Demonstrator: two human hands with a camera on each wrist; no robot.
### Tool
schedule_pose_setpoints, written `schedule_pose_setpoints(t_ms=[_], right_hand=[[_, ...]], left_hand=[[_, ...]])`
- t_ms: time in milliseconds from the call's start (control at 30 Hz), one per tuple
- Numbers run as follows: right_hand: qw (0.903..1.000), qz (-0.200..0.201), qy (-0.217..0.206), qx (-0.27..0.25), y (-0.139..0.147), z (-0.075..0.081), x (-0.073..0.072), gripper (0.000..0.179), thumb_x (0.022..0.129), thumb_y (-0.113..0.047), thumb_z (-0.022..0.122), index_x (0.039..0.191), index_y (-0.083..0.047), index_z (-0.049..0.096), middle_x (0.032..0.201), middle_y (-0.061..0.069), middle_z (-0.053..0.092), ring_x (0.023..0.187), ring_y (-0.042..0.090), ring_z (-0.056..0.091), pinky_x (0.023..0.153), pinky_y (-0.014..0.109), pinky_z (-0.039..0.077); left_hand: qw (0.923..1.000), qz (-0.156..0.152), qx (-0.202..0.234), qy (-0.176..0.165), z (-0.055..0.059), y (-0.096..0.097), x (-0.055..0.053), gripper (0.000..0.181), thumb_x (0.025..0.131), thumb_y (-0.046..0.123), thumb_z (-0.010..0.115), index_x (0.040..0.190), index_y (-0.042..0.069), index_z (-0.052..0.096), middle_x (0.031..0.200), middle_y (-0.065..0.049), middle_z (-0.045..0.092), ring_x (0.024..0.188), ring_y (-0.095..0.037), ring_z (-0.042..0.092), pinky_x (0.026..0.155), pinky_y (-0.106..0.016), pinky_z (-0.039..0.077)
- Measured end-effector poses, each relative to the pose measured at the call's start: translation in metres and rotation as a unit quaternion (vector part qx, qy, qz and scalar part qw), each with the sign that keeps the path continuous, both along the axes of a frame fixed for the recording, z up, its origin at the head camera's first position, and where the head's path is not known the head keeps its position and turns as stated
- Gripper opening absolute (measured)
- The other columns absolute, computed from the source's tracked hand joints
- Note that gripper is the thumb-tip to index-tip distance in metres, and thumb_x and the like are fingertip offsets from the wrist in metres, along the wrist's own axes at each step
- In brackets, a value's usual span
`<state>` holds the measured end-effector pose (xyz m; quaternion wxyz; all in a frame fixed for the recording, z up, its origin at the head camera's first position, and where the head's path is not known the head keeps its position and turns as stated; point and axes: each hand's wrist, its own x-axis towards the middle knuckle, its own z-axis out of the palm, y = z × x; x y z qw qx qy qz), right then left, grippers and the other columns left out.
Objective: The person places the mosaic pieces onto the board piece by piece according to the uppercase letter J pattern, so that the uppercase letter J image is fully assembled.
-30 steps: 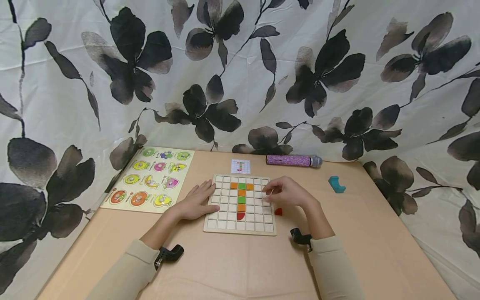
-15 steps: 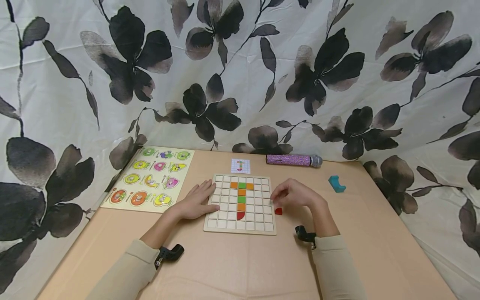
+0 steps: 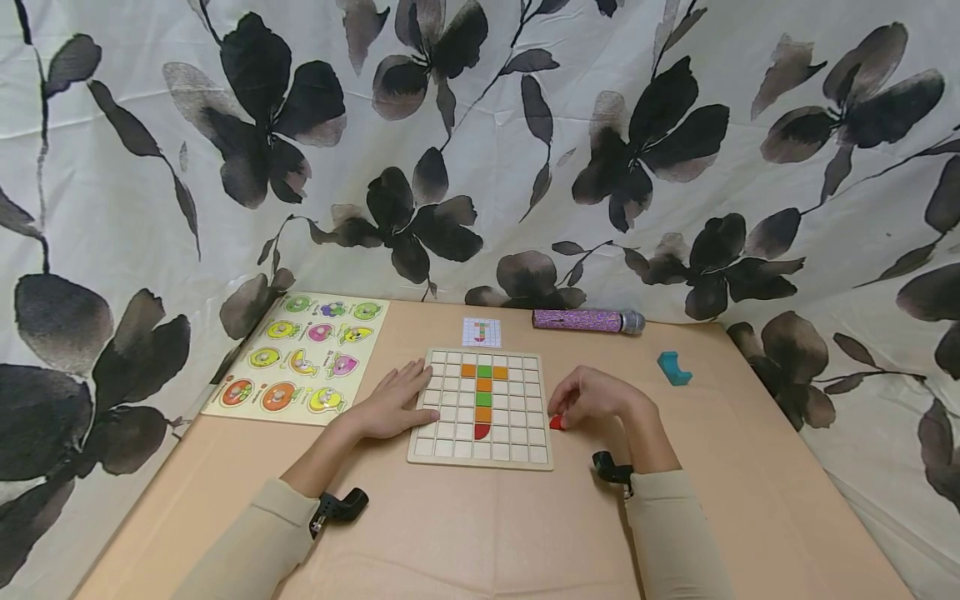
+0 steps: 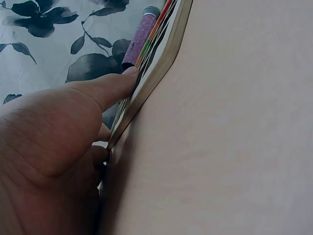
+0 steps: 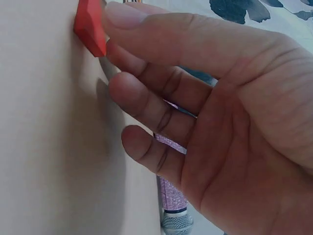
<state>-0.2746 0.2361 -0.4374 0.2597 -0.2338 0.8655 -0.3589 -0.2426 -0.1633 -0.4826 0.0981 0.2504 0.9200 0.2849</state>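
A wooden grid board (image 3: 442,452) lies in front of me in the head view. Orange and green square tiles (image 3: 483,399) form a T on it, with a rounded red tile (image 3: 481,432) at the bottom. My left hand (image 3: 390,403) rests at the board's left edge, fingers extended; in the left wrist view its thumb (image 4: 115,88) lies on the board's rim. Just off the right edge, my right hand (image 3: 596,397) pinches a loose red tile (image 5: 90,27) between thumb and index finger, close to the tabletop. The index fingertip is mostly hidden behind the thumb.
Behind the board lies a small pattern card (image 3: 481,332) with a similar figure. A glittery purple microphone (image 3: 577,322) is at the back, and a teal curved block (image 3: 673,368) at the right. A fruit picture sheet (image 3: 300,358) covers the left back.
My right hand has moved from above the board's right side, rightward and down to the loose red tile, and taken hold of it. The left hand has stayed in place.
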Motion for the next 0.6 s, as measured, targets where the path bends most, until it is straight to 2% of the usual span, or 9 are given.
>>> schedule_pose_setpoints(t_ms=[300, 600], right_hand=[[0.9998, 0.015, 0.004, 0.014, -0.0016, -0.0078, -0.004, 0.019, 0.076, 0.009, 0.084, 0.092, -0.001, 0.08, 0.081, 0.008, 0.072, 0.073, 0.015, 0.058, 0.066, 0.025, 0.051], [0.9998, 0.001, 0.002, 0.02, -0.0015, -0.0084, -0.0053, 0.018, 0.078, 0.008, 0.084, 0.092, -0.002, 0.079, 0.083, 0.008, 0.072, 0.074, 0.016, 0.058, 0.067, 0.026, 0.051]], left_hand=[[1.0, 0.001, -0.002, 0.003, -0.0006, 0.0001, -0.0004, 0.09, 0.101, 0.049, 0.064, 0.163, -0.003, 0.024, 0.173, -0.025, 0.011, 0.162, -0.041, 0.005, 0.131, -0.06, 0.002], [1.0, 0.002, -0.001, 0.001, -0.0009, 0.0003, -0.0006, 0.09, 0.101, 0.049, 0.064, 0.163, -0.003, 0.024, 0.173, -0.024, 0.011, 0.162, -0.041, 0.005, 0.131, -0.06, 0.001]])
